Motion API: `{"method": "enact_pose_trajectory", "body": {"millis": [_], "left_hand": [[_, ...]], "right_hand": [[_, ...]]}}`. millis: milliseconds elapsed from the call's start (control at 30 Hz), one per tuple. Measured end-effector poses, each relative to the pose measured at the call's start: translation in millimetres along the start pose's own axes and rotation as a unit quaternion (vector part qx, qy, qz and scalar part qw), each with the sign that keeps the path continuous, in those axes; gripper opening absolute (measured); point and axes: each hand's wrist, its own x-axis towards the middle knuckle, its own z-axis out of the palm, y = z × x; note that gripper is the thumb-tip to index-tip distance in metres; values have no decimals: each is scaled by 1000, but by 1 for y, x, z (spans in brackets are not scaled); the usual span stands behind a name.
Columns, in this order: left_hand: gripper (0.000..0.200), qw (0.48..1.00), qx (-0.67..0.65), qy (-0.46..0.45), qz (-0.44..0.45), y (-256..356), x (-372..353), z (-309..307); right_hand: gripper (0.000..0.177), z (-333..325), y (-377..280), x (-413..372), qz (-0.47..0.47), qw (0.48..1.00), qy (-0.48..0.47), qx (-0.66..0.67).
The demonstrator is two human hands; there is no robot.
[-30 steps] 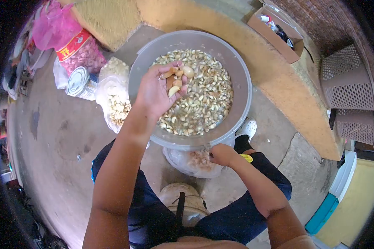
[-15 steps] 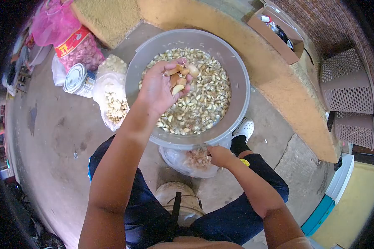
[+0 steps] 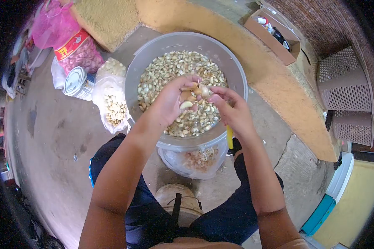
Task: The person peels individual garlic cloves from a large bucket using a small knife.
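My left hand is cupped palm up over the big tub, closed loosely around several garlic cloves, some brown-skinned, one pale and peeled. My right hand meets it from the right. Its thumb and forefinger pinch at a pale, papery-skinned clove by the left fingertips. From under the right palm sticks a slim yellow handle; the rest of that tool is hidden. Below both hands the grey tub holds many peeled cloves in water.
A clear bag of garlic skins lies against the tub's near side, before a white bucket. To the left are a bag of peeled cloves, a tin can and a pink mesh sack. A low yellow wall curves behind.
My right hand has risen from the bag of skins to the cloves in my left hand, bringing the yellow handle along. The left hand has shifted slightly down and right.
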Motion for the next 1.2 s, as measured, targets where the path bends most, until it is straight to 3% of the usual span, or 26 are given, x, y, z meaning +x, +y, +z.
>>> {"method": "enact_pose_trajectory", "body": {"millis": [233,333,433,533,633,733,833,933,1033,1200], "left_hand": [[32,998,54,18,29,2,-3,3],[31,999,-37,3,25,6,-5,-4],[29,995,-79,45,38,14,-11,-6],[25,994,-102,20,19,16,-12,-12],[22,994,-94,15,-48,18,-16,-6],[26,990,-143,1,-8,8,-12,-6],[32,988,-154,21,9,5,-11,-3],[30,983,-181,-23,0,8,-15,-5],[26,984,-171,-58,-2,12,-17,-6],[23,986,-167,-4,13,12,-17,-4]], "right_hand": [[27,11,-8,11,13,997,-21,-74],[24,17,-14,14,-11,998,-3,-58],[25,20,-25,19,33,998,25,50],[28,23,-27,21,38,988,4,151],[29,28,-34,19,37,970,-50,235],[26,40,-37,20,6,971,-42,234],[25,51,-44,16,9,989,-20,149],[26,55,-42,16,-11,980,-32,198],[26,56,-42,17,-35,991,6,125],[25,56,-41,19,-53,991,10,119]]}}
